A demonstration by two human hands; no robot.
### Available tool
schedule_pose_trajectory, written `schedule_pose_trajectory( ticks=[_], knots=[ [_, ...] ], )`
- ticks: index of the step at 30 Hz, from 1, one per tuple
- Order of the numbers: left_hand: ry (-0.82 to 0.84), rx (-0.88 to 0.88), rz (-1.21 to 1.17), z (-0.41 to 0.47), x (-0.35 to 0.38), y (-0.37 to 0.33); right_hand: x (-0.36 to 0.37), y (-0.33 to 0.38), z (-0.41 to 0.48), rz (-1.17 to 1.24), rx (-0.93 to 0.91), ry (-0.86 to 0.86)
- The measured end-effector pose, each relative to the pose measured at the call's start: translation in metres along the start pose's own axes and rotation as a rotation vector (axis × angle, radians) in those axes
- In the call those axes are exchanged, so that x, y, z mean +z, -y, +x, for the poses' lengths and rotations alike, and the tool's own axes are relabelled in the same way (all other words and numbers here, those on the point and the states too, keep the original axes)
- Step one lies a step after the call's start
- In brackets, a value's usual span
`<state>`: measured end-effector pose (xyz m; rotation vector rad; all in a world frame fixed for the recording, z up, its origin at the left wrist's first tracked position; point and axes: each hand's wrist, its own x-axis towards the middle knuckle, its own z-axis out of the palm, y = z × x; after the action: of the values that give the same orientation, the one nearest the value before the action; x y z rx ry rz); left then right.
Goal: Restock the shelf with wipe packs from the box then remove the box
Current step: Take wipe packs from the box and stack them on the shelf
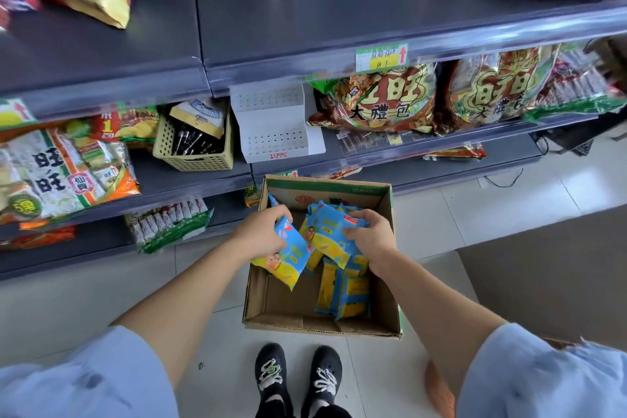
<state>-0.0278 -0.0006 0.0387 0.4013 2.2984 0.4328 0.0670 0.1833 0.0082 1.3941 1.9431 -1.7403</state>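
Two wipe packs are being lifted from the cardboard box [319, 295] sitting on the tiled floor [509, 214]. The left hand [261, 231] is reaching down with fingers closing around one pack [288, 258] at the box's left wall; the right hand [369, 234] is gripping another pack [329, 231] over the middle. More packs [342, 292] are lying inside beneath. Shelves [339, 10] of snack bags [376, 98] are standing just beyond the box.
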Motion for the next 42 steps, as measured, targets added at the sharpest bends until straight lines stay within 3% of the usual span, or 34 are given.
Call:
schedule_pose_trajectory(
  ticks=[12, 17, 25, 42],
  knots=[
    [-0.227, 0.04, 0.262, -0.08, -0.077, 0.001, 0.001, 0.086, -0.059, -0.659, -0.496, 0.071],
    [-0.34, -0.002, 0.406, -0.126, -0.123, 0.023, 0.024, 0.131, -0.098, -0.77, -0.71, 0.096],
    [-0.569, -0.05, 0.366, -0.213, -0.191, 0.085, 0.09, 0.19, -0.172, -0.819, -0.953, 0.099],
    [-1.005, -0.055, 0.159, -0.413, -0.33, 0.234, 0.234, 0.311, -0.363, -0.586, -1.407, 0.037]
  ],
)
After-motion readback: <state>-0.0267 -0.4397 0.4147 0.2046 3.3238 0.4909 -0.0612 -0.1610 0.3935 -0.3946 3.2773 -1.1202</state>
